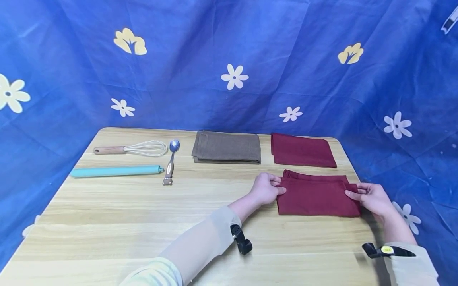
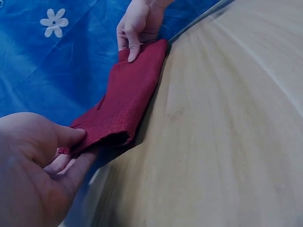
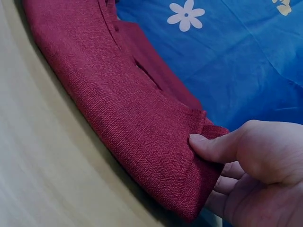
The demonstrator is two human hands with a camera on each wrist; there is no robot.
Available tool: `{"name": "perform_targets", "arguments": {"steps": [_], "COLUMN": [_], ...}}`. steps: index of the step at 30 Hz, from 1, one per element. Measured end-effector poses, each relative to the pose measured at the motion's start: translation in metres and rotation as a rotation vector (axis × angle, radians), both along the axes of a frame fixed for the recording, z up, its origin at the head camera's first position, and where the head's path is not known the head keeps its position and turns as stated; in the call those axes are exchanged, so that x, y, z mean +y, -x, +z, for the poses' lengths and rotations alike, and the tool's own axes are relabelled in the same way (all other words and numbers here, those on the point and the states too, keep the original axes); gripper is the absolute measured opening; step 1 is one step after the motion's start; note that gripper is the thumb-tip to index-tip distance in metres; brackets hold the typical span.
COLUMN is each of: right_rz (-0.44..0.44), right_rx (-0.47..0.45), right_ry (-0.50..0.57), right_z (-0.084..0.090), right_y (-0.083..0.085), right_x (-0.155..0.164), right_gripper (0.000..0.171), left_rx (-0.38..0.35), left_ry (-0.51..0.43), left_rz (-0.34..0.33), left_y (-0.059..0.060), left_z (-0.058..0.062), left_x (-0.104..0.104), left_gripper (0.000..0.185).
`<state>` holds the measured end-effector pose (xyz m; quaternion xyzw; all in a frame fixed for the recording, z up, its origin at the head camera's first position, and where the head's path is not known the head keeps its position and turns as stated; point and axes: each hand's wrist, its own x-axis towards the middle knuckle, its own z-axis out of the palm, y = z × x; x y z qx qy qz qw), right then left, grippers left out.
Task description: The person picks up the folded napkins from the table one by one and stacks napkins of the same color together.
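Both hands hold a folded dark red cloth [image 1: 316, 197] near the right side of the table. The left hand [image 1: 265, 188] pinches its left edge, thumb on top and fingers underneath, as the left wrist view shows at the cloth's [image 2: 125, 99] near end. At the opposite edge the right hand [image 1: 373, 200] pinches a corner between thumb and fingers; its thumb [image 3: 208, 146] presses on the upper face in the right wrist view. The layers are folded over, with a strip of the back layer showing behind the front one.
Behind it lie another folded red cloth [image 1: 302, 151] and a folded grey-brown cloth [image 1: 228, 147]. Toward the left are a whisk [image 1: 146, 148], a spoon [image 1: 170, 163] and a turquoise rod-like item [image 1: 116, 171]. A blue flowered curtain [image 1: 189, 79] hangs round the wooden table [image 1: 143, 222].
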<state>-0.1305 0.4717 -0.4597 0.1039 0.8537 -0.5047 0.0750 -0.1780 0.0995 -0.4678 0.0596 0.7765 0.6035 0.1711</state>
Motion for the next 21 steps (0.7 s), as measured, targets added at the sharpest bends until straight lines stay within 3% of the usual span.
{"name": "perform_targets", "arguments": {"steps": [12,21], "right_rz": [0.001,0.002], "right_rx": [0.024,0.091], "right_ry": [-0.002,-0.018], "right_z": [0.014,0.022], "right_y": [0.013,0.029], "right_x": [-0.003,-0.008], "right_gripper": [0.054,0.042], "left_rx": [-0.048,-0.086], "left_ry": [-0.063,-0.155], "left_rz": [0.026,0.066], "left_y": [0.014,0.029], "left_z": [0.008,0.017], "left_x": [0.000,-0.003], "left_gripper": [0.031,0.032]}}
